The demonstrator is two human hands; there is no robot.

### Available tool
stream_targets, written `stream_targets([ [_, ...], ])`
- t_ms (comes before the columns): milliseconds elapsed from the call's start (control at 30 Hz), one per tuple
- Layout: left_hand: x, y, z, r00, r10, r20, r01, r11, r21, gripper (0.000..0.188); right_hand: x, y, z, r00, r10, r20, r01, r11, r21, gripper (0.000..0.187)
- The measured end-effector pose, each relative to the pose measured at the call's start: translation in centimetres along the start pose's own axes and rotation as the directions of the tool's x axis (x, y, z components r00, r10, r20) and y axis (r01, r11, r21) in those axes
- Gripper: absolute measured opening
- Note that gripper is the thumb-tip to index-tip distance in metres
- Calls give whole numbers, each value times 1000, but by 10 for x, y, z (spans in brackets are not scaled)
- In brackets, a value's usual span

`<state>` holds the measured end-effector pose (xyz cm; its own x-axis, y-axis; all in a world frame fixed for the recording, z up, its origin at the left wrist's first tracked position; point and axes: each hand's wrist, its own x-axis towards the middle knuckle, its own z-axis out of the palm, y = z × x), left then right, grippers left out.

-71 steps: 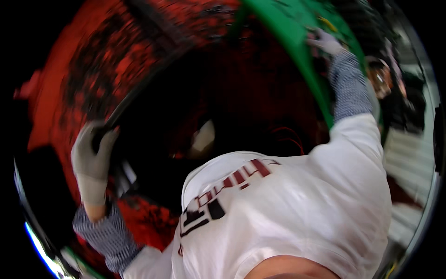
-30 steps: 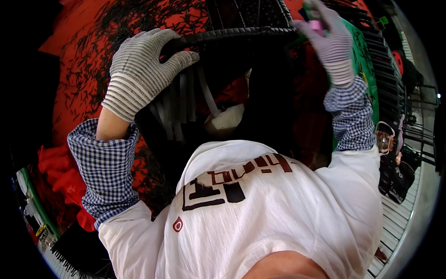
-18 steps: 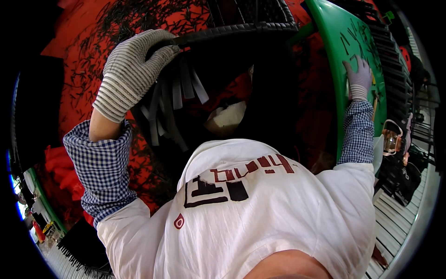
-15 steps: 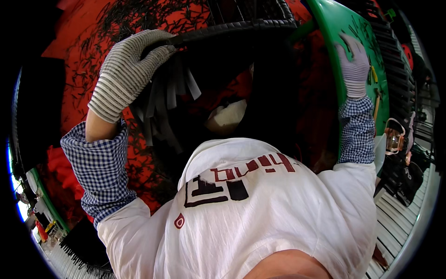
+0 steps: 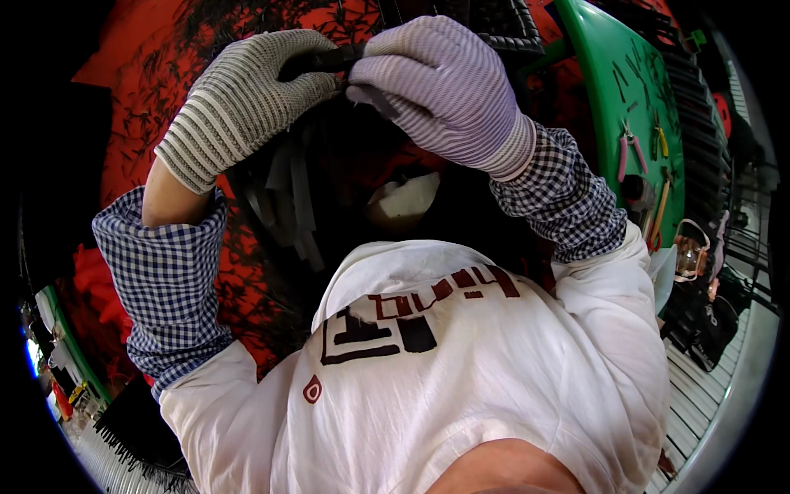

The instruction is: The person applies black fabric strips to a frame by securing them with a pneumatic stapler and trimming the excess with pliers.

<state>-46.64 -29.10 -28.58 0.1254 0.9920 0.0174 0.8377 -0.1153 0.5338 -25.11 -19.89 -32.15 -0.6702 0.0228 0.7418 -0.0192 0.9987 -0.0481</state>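
A black woven wicker frame [image 5: 514,39] lies across the far middle, its wrapped edge running behind both hands. My left hand [image 5: 239,103], in a grey-and-white striped glove, is closed, pinching the wrapped edge between thumb and fingers. Close beside it, almost touching, my right hand [image 5: 448,90] in a lavender striped glove is closed on a dark flat strip [image 5: 374,100] against the same edge. The fingertips partly hide where the strip meets the edge. Several grey flat strips [image 5: 300,198] hang below my left hand.
At the right stands a green table [image 5: 609,90] with pink-handled pliers [image 5: 630,152], a yellow tool [image 5: 662,142] and black offcuts. Red sheeting [image 5: 140,107] strewn with black scraps spreads at the left. A pale piece [image 5: 405,200] lies in the dark middle, before my shirt.
My right hand has come from the green table, leftward to the wrapped edge beside my left hand. The pink-handled pliers now show. My left hand keeps its grip, shifted slightly away from me.
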Motion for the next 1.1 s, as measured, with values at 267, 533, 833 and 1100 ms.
stream_targets([
  [267,-4,2,11,981,118,-157,-97,987,132,44,27,-3,4,998,57,7,-58,988,146,14],
  [533,0,15,11,969,44,-241,33,951,308,43,40,-8,-7,768,624,142,-544,518,660,4],
  [833,-8,12,12,953,92,-290,4,949,315,40,69,4,-10,824,522,222,-551,645,530,19],
  [1100,-3,13,14,930,185,-318,-66,934,352,36,87,39,-3,641,582,500,-761,564,320,31],
])
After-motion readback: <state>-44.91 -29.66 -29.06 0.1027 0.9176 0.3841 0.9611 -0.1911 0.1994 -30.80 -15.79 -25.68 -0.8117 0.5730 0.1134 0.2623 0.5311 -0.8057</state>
